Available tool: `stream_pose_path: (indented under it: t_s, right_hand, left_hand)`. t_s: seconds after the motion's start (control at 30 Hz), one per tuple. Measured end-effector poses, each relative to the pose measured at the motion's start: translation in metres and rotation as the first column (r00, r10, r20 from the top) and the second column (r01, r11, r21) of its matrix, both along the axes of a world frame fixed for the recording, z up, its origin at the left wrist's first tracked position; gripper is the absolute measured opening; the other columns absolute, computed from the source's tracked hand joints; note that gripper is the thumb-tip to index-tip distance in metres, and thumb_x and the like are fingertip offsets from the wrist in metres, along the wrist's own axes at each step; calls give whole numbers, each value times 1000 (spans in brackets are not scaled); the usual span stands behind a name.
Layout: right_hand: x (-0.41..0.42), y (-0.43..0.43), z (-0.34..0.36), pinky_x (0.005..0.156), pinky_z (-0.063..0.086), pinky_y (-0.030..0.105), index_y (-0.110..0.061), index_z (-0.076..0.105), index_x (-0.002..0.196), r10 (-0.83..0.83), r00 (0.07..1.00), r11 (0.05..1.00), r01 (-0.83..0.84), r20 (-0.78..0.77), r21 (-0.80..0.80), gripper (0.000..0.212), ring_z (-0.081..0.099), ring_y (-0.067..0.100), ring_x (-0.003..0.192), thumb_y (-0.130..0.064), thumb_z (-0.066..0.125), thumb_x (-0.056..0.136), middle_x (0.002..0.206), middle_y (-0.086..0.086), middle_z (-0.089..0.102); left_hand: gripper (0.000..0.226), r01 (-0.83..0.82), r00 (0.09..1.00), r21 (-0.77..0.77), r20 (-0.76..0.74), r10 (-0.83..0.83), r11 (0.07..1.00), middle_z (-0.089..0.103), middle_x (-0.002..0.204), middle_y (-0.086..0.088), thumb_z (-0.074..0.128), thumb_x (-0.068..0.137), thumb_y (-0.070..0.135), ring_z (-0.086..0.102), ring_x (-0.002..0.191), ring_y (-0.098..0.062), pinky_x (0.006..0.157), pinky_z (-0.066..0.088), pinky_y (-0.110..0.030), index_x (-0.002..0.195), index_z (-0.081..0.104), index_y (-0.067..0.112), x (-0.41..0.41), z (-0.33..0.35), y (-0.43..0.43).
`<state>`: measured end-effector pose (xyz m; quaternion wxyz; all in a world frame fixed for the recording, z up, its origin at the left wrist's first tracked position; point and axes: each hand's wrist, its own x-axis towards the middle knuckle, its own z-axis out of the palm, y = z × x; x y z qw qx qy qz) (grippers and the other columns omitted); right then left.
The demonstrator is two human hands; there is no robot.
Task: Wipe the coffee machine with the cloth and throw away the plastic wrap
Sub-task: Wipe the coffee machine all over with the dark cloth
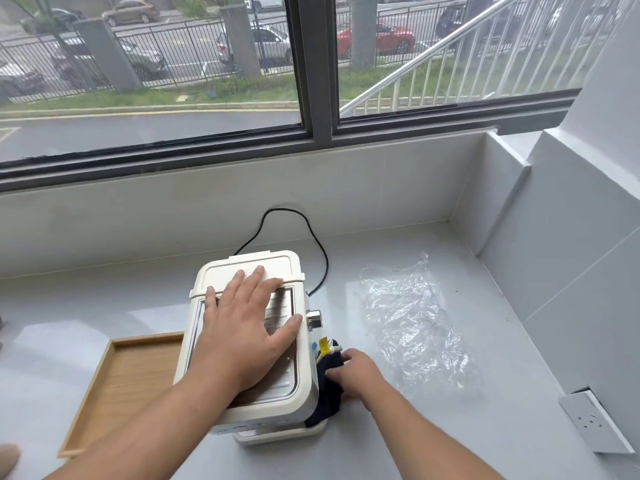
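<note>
A cream coffee machine (277,268) stands on the pale counter, seen from above. My left hand (242,327) lies flat on its top with the fingers spread. My right hand (360,374) presses a dark cloth (327,403) against the machine's right side, low down. A chrome knob (314,320) and a yellow tag (323,346) stick out of that side just above the cloth. A sheet of clear crumpled plastic wrap (412,320) lies flat on the counter to the right of the machine, apart from both hands.
A shallow wooden tray (128,382) sits against the machine's left side. A black power cord (320,251) loops behind the machine to the wall. A white socket plate (594,422) lies at the counter's right edge. White walls close the back and right; a window is above.
</note>
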<state>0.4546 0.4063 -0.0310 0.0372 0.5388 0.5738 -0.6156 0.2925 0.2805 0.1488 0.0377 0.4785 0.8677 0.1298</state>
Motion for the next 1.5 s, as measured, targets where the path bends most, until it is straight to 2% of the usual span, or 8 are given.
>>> stream_pose_path:
  t_s: [0.17,0.33,0.63,0.77,0.9,1.2,1.37,1.5]
  right_hand:
    - [-10,10,-3,55,54,34,-12,69,100,-128,989,991,125,-77,-46,22,60,28,64,1,60,83,82,15,67]
    - [-21,32,1,54,46,31,-8,74,109,-153,979,983,137,-136,-120,34,55,25,65,7,51,88,80,12,66]
    - [-59,61,32,78,62,51,-12,70,106,-157,949,985,128,-275,-118,18,69,29,74,-6,64,91,96,20,79]
    - [-64,59,55,52,54,29,-14,68,107,-190,927,979,154,-323,-135,18,63,16,54,-8,62,91,77,8,75]
    - [-66,53,79,43,43,24,-16,64,108,-186,921,981,157,-342,-113,21,57,12,45,-9,54,92,78,8,70]
    - [-62,44,119,47,47,27,-9,63,110,-211,847,977,177,-488,-115,22,64,24,63,-1,52,92,90,14,71]
    - [-59,43,137,43,45,23,-11,65,102,-197,807,980,172,-556,-97,20,63,17,55,1,51,92,83,10,69]
    - [-61,42,145,50,53,29,-10,66,99,-216,749,976,193,-626,-105,22,65,18,59,4,51,91,76,5,68]
  left_hand:
    - [71,-9,1000,14,-1,9,1000,20,171,16,34,86,81,6,160,-14,129,-1,-55,148,36,47,1,-3,0]
    - [71,-14,1000,9,-6,14,1000,19,172,16,34,86,81,4,160,-13,129,-2,-55,149,35,47,2,-3,1]
    - [72,-25,1000,-3,-1,25,1000,20,171,16,35,83,82,4,160,-13,129,-3,-54,147,36,48,4,2,2]
    - [72,-34,999,-10,-3,34,999,18,171,17,34,83,82,3,159,-12,129,-5,-53,147,34,49,4,3,3]
    - [73,-36,999,-14,-3,36,999,18,171,17,35,83,82,3,159,-13,128,-5,-54,148,35,48,5,4,3]
    - [74,-40,999,-22,5,40,999,17,171,16,33,82,83,3,159,-14,128,-7,-54,148,34,49,6,5,3]
    - [73,-39,999,-16,4,39,999,18,171,16,33,82,83,3,159,-15,128,-6,-55,147,33,49,5,4,4]
    - [74,-35,999,-14,3,35,999,18,171,15,33,82,84,3,159,-15,128,-6,-56,147,34,49,4,3,2]
